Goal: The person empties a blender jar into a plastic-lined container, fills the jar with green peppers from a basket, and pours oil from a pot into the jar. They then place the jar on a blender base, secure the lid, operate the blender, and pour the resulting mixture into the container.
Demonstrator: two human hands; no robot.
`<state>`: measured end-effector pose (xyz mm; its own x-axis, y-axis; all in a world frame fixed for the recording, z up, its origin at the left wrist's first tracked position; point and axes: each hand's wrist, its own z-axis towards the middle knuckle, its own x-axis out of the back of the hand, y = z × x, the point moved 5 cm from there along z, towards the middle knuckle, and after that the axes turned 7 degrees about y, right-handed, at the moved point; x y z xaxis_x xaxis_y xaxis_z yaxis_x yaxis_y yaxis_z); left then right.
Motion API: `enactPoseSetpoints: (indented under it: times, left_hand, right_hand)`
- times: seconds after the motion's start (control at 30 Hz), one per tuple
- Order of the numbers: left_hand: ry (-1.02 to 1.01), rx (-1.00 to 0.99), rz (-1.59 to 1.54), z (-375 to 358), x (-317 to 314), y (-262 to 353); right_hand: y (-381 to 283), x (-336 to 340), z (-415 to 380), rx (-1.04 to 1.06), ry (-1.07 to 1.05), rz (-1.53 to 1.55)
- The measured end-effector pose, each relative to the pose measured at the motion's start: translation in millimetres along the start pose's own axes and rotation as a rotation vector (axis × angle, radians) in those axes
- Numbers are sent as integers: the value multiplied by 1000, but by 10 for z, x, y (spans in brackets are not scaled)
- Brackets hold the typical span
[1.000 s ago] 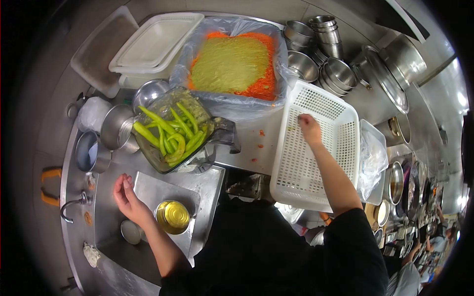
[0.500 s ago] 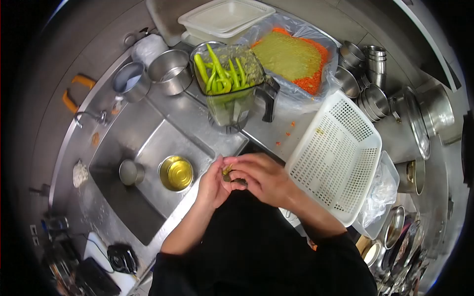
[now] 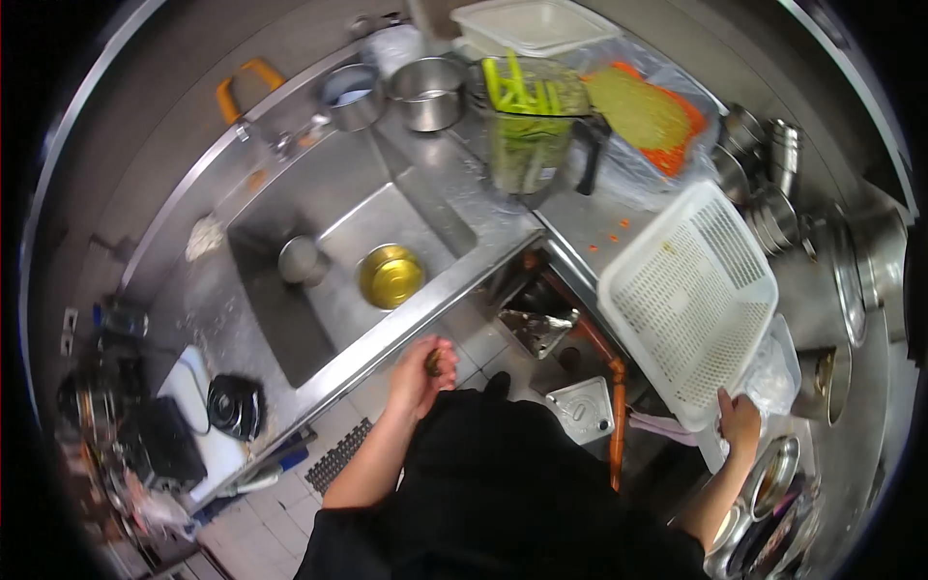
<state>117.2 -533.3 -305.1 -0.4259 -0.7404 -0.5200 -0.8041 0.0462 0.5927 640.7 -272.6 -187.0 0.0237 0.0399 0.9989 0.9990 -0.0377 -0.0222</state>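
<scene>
My left hand (image 3: 422,379) is in front of the sink edge, fingers curled round a small brownish-green piece (image 3: 433,362) whose kind I cannot make out. Far to the right, my right hand (image 3: 740,422) is at the near corner of a white perforated basket (image 3: 619,290). One finger points up along the basket's rim; the rest are blurred and partly hidden. A clear plastic bag (image 3: 771,372) lies beside that hand. In the sink (image 3: 333,333) are a golden-looking round tin (image 3: 391,277) and a metal cup (image 3: 303,261).
A blender jug (image 3: 527,155) with long green peppers (image 3: 522,92) stands on the counter. Behind it is a plastic-lined tray of orange and yellow-green food (image 3: 638,111). Steel pots (image 3: 426,94) stand at the back, with steel cups (image 3: 770,217) at the right. Orange pipe (image 3: 617,416) shows below.
My hands were together, fingering the small piece; now they are apart. My right hand has swung right to the basket's corner, while the left keeps the piece. The whole view has shifted and turned.
</scene>
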Motion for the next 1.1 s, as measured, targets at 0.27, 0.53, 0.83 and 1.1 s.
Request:
enactPoseSetpoints:
  times: [0.27, 0.53, 0.83, 1.1]
  left_hand:
    - [-25, -104, 89, -442, 355, 49]
    - [109, -190, -89, -1336, 1813, -32]
    - [459, -304, -497, -2304, 3554, -737]
    - [1112, -477, -865, -3335, 4516, -2063]
  right_hand:
    - [-90, -170, -171, -254, -11, 486]
    - [-2144, 954, -1394, 476, -19, 920]
    - [-4882, -127, -3822, 1414, -788, 608]
    - [-5548, -1845, -6129, 1667, -1511, 357]
